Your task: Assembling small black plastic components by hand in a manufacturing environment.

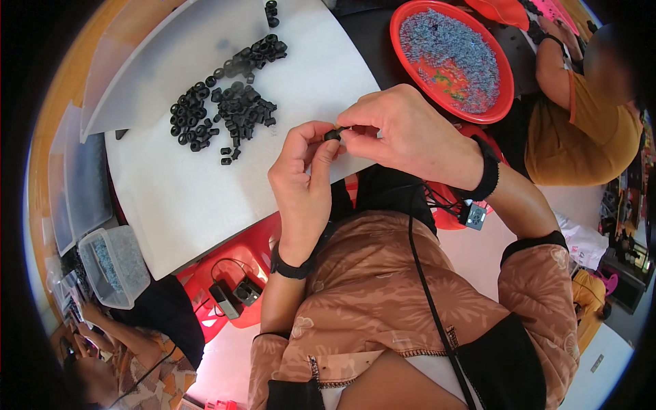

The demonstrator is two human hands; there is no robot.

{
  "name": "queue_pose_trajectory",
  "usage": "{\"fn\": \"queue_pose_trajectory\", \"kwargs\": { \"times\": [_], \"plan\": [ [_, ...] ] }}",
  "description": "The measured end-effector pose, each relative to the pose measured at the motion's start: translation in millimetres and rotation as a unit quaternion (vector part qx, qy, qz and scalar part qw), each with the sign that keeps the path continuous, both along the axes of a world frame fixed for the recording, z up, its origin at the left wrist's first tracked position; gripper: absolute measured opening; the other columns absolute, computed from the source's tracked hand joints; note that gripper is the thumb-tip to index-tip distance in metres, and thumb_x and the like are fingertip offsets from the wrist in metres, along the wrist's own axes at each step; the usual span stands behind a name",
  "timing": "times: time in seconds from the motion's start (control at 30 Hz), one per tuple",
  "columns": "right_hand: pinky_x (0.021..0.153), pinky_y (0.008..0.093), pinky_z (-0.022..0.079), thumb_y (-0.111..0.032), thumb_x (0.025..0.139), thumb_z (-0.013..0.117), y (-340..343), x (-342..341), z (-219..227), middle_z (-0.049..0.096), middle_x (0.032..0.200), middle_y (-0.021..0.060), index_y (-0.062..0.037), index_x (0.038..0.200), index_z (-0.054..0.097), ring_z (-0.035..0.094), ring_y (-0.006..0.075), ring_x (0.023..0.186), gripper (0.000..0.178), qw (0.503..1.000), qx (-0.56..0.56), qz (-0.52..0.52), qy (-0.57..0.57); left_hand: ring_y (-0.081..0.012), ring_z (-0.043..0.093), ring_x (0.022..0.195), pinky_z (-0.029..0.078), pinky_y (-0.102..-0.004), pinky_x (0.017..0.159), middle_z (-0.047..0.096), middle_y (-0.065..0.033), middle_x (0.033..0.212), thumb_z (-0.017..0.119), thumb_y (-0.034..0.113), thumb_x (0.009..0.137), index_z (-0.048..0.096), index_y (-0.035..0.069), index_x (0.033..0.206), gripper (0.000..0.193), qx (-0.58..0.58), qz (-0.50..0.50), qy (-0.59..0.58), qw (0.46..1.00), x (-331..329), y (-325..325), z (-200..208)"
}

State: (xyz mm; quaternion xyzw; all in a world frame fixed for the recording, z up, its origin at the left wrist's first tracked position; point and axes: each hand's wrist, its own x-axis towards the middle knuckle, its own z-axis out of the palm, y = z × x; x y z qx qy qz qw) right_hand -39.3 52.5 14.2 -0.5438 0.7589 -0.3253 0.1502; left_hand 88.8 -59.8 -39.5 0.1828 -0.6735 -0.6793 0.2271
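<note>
Over the near edge of the white tabletop (184,198), my two hands meet fingertip to fingertip. My left hand (301,167) is closed, pinching a small black part (332,135) between thumb and forefinger. Against that part, my right hand (417,137) has its thumb and fingers pressed together; what they grip is too small to make out. Both wrists wear black bands. On the tabletop to the left lie a pile of round black ring-like pieces (191,119) and a pile of small black stepped pieces (244,113).
A red basin (506,102) of small blue-grey pieces stands at the far right. Clear plastic bins (140,263) line the left side. Co-workers sit at right (581,137) and lower left (137,348). Red stools (256,256) hold small black devices.
</note>
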Motion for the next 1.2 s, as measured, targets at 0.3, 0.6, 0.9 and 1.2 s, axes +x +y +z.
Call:
{"fn": "queue_pose_trajectory", "kwargs": {
  "times": [0.3,0.6,0.9,1.2],
  "plan": [
    [0.054,0.0297,0.05,-0.012,0.072,0.06,-7.1,-11.2,5.0,0.062,0.061,0.0175,0.0054,0.077,0.068,0.064,0.023,0.054,0.02,0.976,0.061,-0.02,-0.208,-0.0134,0.062,0.081,0.051,-0.0256,0.075,0.063,-0.0093,0.093,0.053,-0.001,0.092,0.055,-0.006,0.107,0.016,-0.015,-0.024,-0.027,0.999,1.9,1.2,-7.8],
    [0.052,0.0256,0.048,-0.007,0.071,0.06,-24.5,-21.5,7.3,0.061,0.057,0.0145,0.0086,0.073,0.066,0.064,0.0173,0.053,0.017,0.976,0.138,0.024,-0.165,-0.0153,0.065,0.079,0.052,-0.0259,0.074,0.065,-0.0109,0.091,0.053,0.0,0.092,0.055,-0.007,0.105,0.014,-0.01,-0.015,-0.067,0.998,-4.7,0.1,-2.8],
    [0.056,0.0412,0.05,-0.014,0.076,0.062,-18.2,13.9,-9.6,0.062,0.062,0.0153,0.0008,0.069,0.065,0.062,0.0338,0.06,0.017,0.987,0.009,-0.087,0.134,-0.0111,0.064,0.075,0.051,-0.0241,0.07,0.067,-0.009,0.085,0.056,-0.001,0.09,0.057,-0.004,0.097,0.008,0.05,0.068,-0.026,0.996,-8.7,0.3,-2.6],
    [0.058,0.0346,0.044,-0.015,0.076,0.063,-5.0,37.6,-21.6,0.056,0.075,0.0055,0.0001,0.1,0.061,0.059,0.0223,0.064,0.029,0.959,-0.097,-0.133,0.231,-0.0099,0.061,0.082,0.048,-0.0233,0.077,0.067,-0.0065,0.095,0.058,0.005,0.092,0.06,0.0,0.103,0.012,0.182,0.029,0.01,0.983,-8.4,2.0,4.7]
  ]
}}
